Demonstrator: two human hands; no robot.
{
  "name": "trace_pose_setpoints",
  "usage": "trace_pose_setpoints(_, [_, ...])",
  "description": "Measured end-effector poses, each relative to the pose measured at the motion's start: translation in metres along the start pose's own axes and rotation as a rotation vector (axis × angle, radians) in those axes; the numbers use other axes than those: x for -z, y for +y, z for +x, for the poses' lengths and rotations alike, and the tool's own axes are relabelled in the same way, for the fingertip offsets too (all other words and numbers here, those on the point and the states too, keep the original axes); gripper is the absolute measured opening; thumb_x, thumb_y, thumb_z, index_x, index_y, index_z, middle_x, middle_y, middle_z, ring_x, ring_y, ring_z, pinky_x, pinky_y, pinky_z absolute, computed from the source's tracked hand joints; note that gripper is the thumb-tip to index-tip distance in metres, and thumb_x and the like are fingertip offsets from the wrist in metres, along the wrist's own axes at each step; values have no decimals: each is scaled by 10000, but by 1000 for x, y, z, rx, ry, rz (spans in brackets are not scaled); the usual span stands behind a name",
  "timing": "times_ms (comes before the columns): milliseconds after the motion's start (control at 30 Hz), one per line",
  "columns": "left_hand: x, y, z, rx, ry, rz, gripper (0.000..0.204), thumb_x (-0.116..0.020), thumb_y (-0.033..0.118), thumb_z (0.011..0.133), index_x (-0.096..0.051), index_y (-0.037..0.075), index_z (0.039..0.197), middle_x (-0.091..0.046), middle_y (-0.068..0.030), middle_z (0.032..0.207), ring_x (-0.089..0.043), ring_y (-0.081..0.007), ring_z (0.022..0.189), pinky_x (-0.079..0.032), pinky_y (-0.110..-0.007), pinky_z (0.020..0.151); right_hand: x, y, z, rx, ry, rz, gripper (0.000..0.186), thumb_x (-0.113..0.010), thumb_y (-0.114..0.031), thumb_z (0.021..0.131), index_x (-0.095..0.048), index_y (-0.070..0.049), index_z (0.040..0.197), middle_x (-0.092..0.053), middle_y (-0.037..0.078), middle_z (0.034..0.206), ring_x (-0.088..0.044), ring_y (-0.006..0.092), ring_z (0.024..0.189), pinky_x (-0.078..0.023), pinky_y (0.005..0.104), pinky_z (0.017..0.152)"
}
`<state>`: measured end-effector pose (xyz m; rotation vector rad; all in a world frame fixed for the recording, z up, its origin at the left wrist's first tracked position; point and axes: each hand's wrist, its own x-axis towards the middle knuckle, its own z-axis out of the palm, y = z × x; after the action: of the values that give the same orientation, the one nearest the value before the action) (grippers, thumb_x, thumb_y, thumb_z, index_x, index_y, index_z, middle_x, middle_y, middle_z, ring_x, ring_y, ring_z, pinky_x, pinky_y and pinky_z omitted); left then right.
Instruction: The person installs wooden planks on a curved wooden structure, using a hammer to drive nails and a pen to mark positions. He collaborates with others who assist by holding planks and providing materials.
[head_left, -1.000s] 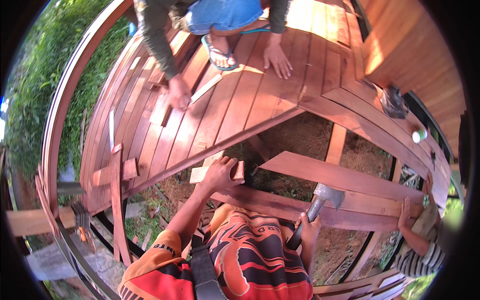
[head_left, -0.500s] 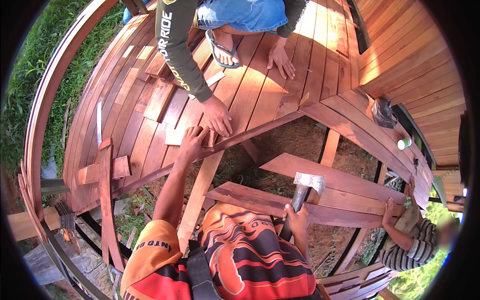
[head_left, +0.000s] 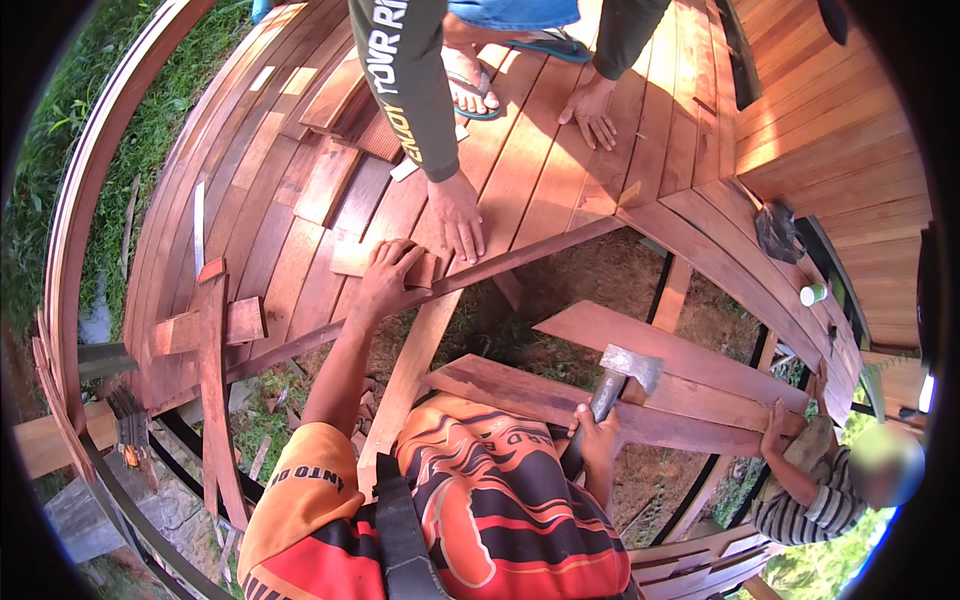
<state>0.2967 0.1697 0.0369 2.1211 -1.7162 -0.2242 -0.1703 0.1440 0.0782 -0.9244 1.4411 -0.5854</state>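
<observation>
My left hand (head_left: 388,278) lies at the deck's edge with its fingers curled over a short wood block (head_left: 352,260). In my right hand (head_left: 598,435) is the handle of a hatchet (head_left: 632,368), held in front of my body with its metal head up. Just past my left hand, a co-worker's hand (head_left: 458,218) rests on the wooden deck (head_left: 520,190), close to the block. That person's other hand (head_left: 590,108) is flat on the boards farther right.
Loose boards (head_left: 660,385) span the open frame ahead, over bare ground. At right, another person (head_left: 830,480) touches those boards. Upright timber (head_left: 213,390) stands at left. A black plastic bag (head_left: 778,232) and a white cup (head_left: 812,295) sit on the right-hand boards.
The co-worker across from me has leaned forward and shifted their feet back; their hand near the block has slid right, away from mine. My hands keep their holds.
</observation>
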Motion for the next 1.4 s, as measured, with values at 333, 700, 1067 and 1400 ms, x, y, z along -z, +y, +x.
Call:
trace_pose_setpoints(333, [-29,6,-22,229,54,61,838,-830,273,772,-458,91,1500,-411,-184,1557,-327,-398,1477,-207,-571,1222,4,-6,15,26,-33,64,223,-666,-61,961,-518,14,1110,-623,84,792,-611,133,599,-515,288,516])
trace_pose_setpoints(700, [-48,34,-99,455,378,103,715,-781,221,818,-492,73,1456,-400,-239,1545,-321,-466,1452,-255,-592,1187,32,19,15,9,-13,90,218,-656,-45,958,-507,7,1108,-612,74,781,-610,134,603,-521,292,516])
trace_pose_setpoints(1067, [-49,40,-137,490,236,47,725,-780,207,804,-497,82,1460,-384,-240,1555,-317,-456,1456,-255,-574,1186,39,50,47,62,134,165,179,-669,-55,955,-526,9,1043,-637,72,774,-615,132,582,-526,294,505])
trace_pose_setpoints(1400, [-62,25,-103,448,331,-76,647,-766,228,825,-536,37,1399,-435,-277,1494,-415,-488,1350,-336,-565,1136,44,62,52,117,176,213,171,-680,-46,932,-533,26,983,-635,83,742,-623,147,556,-521,302,482])
